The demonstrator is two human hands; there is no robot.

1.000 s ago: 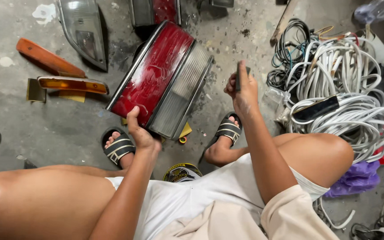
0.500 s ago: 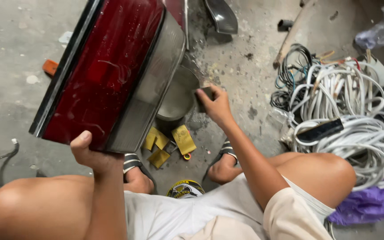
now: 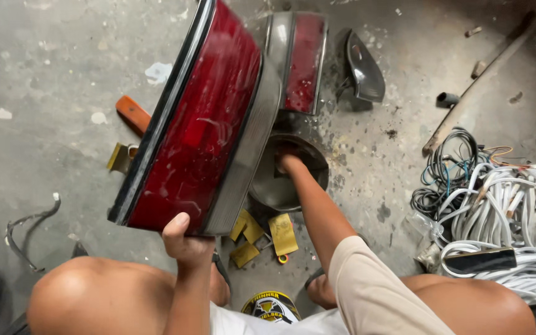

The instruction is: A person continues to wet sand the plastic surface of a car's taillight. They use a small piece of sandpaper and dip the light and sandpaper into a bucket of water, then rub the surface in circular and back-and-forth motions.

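My left hand (image 3: 184, 239) grips the near bottom edge of a large dark-red car tail light (image 3: 203, 121), held tilted up off the concrete floor. My right hand (image 3: 288, 162) reaches forward behind the light's grey housing, fingers at the rim of a dark round metal bowl (image 3: 280, 183) on the floor; the lamp hides most of the hand, so I cannot see whether it holds anything. Several yellow metal tabs (image 3: 265, 236) lie under the light, near my feet.
A second red tail light (image 3: 302, 62) and a black lamp shell (image 3: 364, 68) lie farther away. An orange lens (image 3: 133, 113) lies at the left. Coiled white and coloured cables (image 3: 504, 205) fill the right. A wooden stick (image 3: 476, 87) lies at the upper right.
The tail light has been swung more upright and to the right. My right hand has moved forward from beside the light into the dark bowl behind it.
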